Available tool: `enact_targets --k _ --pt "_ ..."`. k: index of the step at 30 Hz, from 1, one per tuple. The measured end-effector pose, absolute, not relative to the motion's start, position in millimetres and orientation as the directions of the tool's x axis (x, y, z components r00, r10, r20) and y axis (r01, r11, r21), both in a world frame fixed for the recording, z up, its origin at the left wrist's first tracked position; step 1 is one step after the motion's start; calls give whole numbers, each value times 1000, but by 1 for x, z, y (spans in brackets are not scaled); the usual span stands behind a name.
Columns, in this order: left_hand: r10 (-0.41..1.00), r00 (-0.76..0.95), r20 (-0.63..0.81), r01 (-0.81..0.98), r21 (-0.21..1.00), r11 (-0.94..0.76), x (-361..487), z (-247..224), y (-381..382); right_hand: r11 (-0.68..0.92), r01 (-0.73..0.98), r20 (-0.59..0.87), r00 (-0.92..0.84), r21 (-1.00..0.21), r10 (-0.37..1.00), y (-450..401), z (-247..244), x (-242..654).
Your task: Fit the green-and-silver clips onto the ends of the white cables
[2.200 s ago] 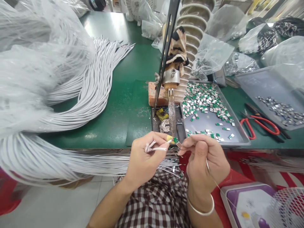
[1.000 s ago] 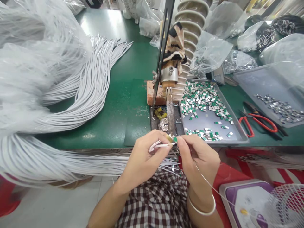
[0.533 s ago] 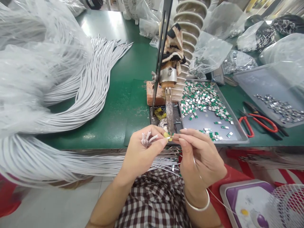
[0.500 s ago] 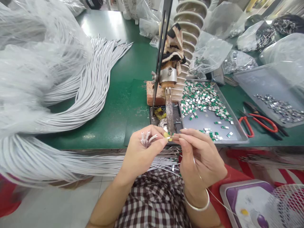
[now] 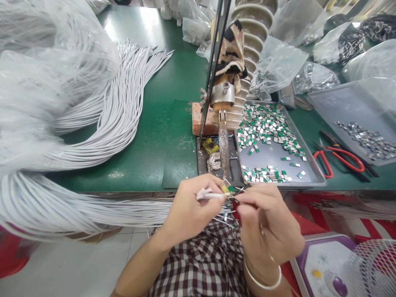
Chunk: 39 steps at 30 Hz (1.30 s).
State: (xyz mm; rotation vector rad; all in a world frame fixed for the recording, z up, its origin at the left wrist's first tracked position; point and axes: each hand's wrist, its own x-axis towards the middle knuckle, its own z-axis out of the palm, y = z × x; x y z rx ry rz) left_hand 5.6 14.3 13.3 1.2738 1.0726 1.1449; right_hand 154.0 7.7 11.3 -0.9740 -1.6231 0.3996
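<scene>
My left hand (image 5: 193, 208) is closed around several white cables (image 5: 210, 194), their ends poking out over the thumb. At its fingertips is a small green circuit board (image 5: 230, 188), with something yellow beside it. My right hand (image 5: 269, 225) is pinched close to the board, its fingers on a thin solder wire that is mostly hidden by the hand. Above the hands, a soldering iron (image 5: 223, 144) points down from its clamp, its tip just over the left fingertips and apart from the board.
A tray (image 5: 262, 159) of small circuit boards stands to the right, with red-handled pliers (image 5: 343, 159) beyond it. A brick (image 5: 199, 119) and a dark solder tray (image 5: 202, 167) sit by the iron. Bundled white cables (image 5: 123, 119) cover the left. A ribbed hose (image 5: 252, 37) rises behind.
Both hands have come down toward my body, away from the iron's tip. The cables in my left hand have tipped over to the right, and the green board now shows.
</scene>
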Motion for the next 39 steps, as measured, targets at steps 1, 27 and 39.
enact_targets --k 1,27,39 --pt "979 193 66 5 998 -69 7 12 13 607 424 639 -81 -672 765 5 14 157" --pt "939 246 241 206 933 -294 4 -1 -5 252 172 190 -311 -952 931 10 21 175" --pt "983 44 176 118 977 -180 8 1 5 347 853 368 -201 -390 908 89 -10 207"
